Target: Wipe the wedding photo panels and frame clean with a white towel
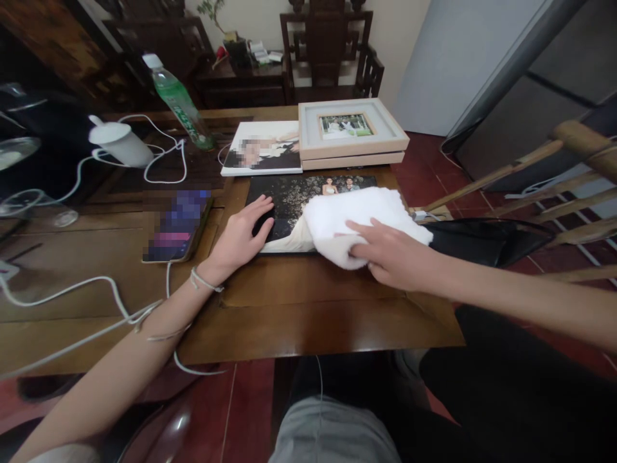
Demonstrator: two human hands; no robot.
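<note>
A dark wedding photo panel (284,202) lies flat on the wooden table, showing two figures and a pale trailing dress. My left hand (245,233) rests on the panel's left edge, its fingers stretched out and the thumb apart, holding nothing. A folded white towel (359,209) covers the right part of the panel. On the towel's near side is my right hand (390,251), its index finger lying over the cloth and the other fingers curled round its folded edge. What lies under the towel is hidden.
Behind the panel are a white-edged photo panel (277,145) and stacked light-wood frames (354,154). To the left stand a phone (178,225), a green-labelled bottle (180,106) and a lidded white cup (123,143). White cables (108,280) cross the table's left side. A wooden chair (573,193) stands right.
</note>
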